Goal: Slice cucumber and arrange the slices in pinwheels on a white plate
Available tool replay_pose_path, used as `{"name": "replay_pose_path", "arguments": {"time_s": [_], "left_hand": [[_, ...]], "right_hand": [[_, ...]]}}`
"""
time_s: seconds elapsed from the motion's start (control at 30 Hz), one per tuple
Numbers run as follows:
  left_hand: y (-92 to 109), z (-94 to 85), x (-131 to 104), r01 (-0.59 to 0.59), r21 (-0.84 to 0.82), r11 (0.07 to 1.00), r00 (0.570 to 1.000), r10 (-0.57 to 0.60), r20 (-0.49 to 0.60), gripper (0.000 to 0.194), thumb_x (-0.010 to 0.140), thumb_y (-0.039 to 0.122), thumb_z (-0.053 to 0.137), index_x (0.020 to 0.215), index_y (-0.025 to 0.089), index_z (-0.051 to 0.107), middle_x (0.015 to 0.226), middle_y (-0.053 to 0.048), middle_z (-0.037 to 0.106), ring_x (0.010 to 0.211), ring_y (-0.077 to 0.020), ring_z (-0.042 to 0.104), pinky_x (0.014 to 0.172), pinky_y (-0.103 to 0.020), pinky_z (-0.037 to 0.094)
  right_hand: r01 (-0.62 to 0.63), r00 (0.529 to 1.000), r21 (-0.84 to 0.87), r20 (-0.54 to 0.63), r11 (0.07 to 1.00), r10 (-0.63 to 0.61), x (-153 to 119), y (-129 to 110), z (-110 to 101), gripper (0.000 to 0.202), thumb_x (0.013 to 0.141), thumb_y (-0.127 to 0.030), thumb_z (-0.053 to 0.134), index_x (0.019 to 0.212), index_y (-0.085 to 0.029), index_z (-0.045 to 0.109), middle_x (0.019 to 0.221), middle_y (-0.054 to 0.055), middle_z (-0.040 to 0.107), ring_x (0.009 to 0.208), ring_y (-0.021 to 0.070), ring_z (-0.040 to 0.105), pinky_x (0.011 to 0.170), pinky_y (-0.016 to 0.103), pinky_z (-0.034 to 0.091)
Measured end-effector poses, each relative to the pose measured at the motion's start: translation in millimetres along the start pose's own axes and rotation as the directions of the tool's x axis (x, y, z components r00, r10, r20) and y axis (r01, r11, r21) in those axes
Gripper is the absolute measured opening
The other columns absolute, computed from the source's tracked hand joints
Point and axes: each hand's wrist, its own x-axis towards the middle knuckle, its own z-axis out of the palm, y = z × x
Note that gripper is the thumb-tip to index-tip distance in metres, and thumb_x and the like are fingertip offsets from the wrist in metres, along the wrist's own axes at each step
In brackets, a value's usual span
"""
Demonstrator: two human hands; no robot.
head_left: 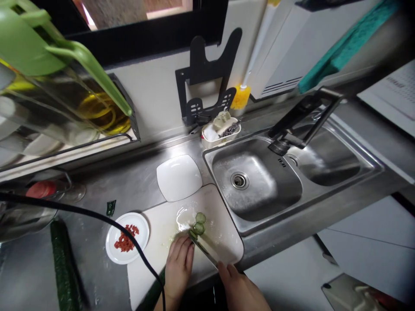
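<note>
On the white cutting board (220,207), my left hand (179,261) is closed round a cucumber (151,297), whose dark green body shows below and left of the wrist. My right hand (239,285) grips a knife (205,250) by its handle, which the fingers hide. The blade points up and left, its tip end beside my left fingertips at the cut end of the cucumber. Thin cucumber slices (199,228) lie just beyond the blade on the wet board.
A white plate of chopped red pieces (126,242) sits left of the board, near a whole cucumber (65,263). A white square plate (179,178) touches the board's far side. To the right is a steel sink (256,216) with a black faucet (292,121). A black cable (97,218) crosses the view.
</note>
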Motion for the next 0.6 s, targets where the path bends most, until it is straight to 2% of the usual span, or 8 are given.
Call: {"name": "replay_pose_path", "arguments": {"time_s": [0.6], "left_hand": [[-1.1, 1.7, -1.6, -0.008, 0.013, 1.000, 1.000, 0.008, 0.005, 0.022, 0.091, 0.017, 0.047, 0.109, 0.019, 0.059, 0.109, -0.007, 0.067, 0.106, -0.0204, 0.061, 0.097, -0.042, 0.048]], "right_hand": [[0.021, 0.999, -0.045, 0.037, 0.999, -0.020, 0.0, -3.5, -5.2, 0.061, 0.072, 0.010, 0.031, 0.121, -0.019, 0.053, 0.101, 0.007, 0.066, 0.077, 0.0194, 0.068, 0.059, 0.024, 0.044]]}}
